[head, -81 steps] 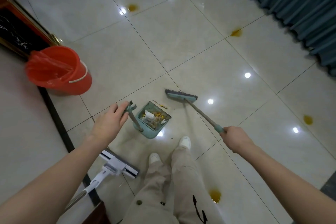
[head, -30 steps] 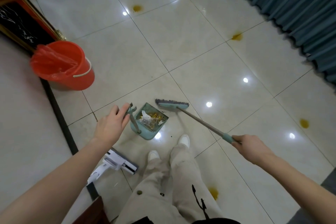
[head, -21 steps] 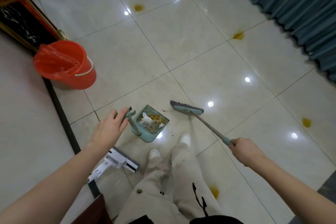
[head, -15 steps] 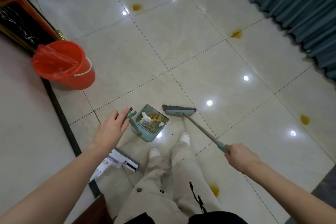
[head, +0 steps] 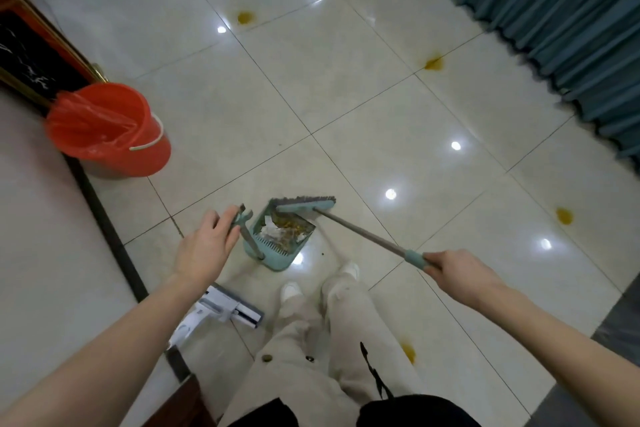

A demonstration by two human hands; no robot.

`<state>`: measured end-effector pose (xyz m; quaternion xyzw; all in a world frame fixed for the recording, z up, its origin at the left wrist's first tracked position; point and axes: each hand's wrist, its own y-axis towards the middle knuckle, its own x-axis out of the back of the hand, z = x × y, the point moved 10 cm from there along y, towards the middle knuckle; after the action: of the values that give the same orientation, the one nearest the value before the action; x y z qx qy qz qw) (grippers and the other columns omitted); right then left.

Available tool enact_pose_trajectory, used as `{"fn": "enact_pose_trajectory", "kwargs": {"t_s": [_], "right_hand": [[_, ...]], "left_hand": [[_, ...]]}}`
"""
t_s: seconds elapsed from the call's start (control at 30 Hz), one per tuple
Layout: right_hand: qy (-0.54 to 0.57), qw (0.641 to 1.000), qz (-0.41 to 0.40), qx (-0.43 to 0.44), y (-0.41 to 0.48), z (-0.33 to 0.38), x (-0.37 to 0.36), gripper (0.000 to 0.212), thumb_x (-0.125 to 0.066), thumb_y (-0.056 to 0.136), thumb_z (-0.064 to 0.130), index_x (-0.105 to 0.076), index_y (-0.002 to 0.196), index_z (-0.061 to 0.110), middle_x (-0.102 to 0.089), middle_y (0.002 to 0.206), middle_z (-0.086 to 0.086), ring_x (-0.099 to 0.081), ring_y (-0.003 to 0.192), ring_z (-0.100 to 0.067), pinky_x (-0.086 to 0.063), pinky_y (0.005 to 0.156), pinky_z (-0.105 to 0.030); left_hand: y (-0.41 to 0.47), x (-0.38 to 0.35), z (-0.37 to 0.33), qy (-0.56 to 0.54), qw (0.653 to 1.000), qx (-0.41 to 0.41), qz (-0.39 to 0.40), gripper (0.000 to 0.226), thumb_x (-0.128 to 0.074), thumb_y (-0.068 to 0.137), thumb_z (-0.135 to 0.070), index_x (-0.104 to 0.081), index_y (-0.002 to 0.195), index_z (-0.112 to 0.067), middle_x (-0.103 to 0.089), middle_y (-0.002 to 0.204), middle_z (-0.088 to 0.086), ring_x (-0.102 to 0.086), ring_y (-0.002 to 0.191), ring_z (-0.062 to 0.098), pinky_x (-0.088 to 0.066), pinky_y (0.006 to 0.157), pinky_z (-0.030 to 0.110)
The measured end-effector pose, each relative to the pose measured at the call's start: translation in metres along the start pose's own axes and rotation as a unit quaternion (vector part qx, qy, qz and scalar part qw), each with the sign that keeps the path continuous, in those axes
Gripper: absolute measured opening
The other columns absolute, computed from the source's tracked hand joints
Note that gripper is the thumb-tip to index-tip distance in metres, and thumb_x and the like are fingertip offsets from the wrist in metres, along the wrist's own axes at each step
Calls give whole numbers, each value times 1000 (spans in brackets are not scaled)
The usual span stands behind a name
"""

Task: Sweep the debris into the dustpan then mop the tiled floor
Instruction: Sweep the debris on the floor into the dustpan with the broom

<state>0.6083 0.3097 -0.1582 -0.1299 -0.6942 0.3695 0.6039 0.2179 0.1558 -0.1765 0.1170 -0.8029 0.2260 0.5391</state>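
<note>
Left hand (head: 204,248) is steadying the dustpan (head: 277,239) by its upright handle, fingers only loosely curled, while the right hand (head: 460,274) is clamping the broom (head: 304,203) pole with bristles at the pan mouth. Risk: a hard stroke is tipping or shoving the loaded pan, spilling debris (head: 291,227) back. A few specks (head: 322,254) are sitting beside the pan, likely getting missed before mopping.
</note>
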Motion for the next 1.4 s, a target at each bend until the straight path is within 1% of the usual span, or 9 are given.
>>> {"fn": "enact_pose_trajectory", "kwargs": {"t_s": [0.1,0.27,0.47,0.63,0.77,0.97,1.13,1.27,1.4], "right_hand": [[14,1000,-14,-7,15,13,3,25,-41,99,35,-62,106,23,-61,84,-2,-59,80,-24,-43,61,-29],[31,999,-18,-17,60,45,-3,29,-41,99,28,-61,113,14,-64,102,-10,-59,89,-28,-43,68,-30],[11,1000,14,-15,65,47,-34,27,-42,95,19,-61,113,15,-52,80,-1,-55,75,-24,-43,64,-29],[-66,996,33,41,31,21,-61,28,-39,94,16,-58,115,19,-53,82,0,-57,71,-22,-37,50,-26],[-80,994,47,59,9,1,-65,25,-40,97,25,-59,113,19,-54,84,-1,-57,74,-22,-41,57,-27],[1,999,1,35,-2,-37,-40,27,-43,97,38,-64,110,27,-65,89,-1,-62,83,-24,-53,72,-33],[23,999,-26,6,-8,-41,-48,27,-41,98,35,-63,103,21,-59,84,-2,-58,83,-27,-44,64,-30],[23,999,-35,-20,-8,-32,-58,25,-43,98,28,-61,110,17,-54,87,-2,-54,80,-26,-40,65,-29],[12,999,-15,-34,-13,-34,-72,24,-45,95,19,-61,112,15,-50,86,-2,-52,78,-25,-41,65,-28]], "left_hand": [[-7,-1,-1,-2,1000,7,14,36,-41,100,-34,-44,133,-20,-48,97,9,-56,69,31,-52,63,47],[-18,-3,-5,-7,1000,19,16,37,-43,100,-31,-45,135,-17,-50,98,10,-57,73,33,-52,68,49],[-29,-12,-14,-7,999,43,11,40,-44,100,-31,-45,137,-17,-48,95,9,-55,71,31,-51,66,48],[-30,-17,-26,-9,999,37,11,41,-42,100,-32,-42,139,-18,-47,98,11,-55,69,33,-52,65,50],[-34,-18,-26,-19,999,36,12,41,-41,100,-35,-38,139,-22,-46,99,11,-55,73,33,-52,69,51],[-45,-21,-29,-15,999,32,17,46,-48,99,-32,-35,142,-21,-47,105,12,-57,76,34,-53,71,50],[-57,-25,-37,6,1000,19,22,46,-45,100,-32,-36,143,-21,-47,104,12,-56,76,35,-52,72,50],[-66,-28,-42,0,1000,9,22,46,-46,101,-29,-37,145,-23,-46,103,14,-57,75,38,-51,73,51],[-75,-31,-42,-12,1000,15,13,44,-46,100,-25,-39,143,-19,-48,104,16,-56,78,39,-51,74,53]]}}
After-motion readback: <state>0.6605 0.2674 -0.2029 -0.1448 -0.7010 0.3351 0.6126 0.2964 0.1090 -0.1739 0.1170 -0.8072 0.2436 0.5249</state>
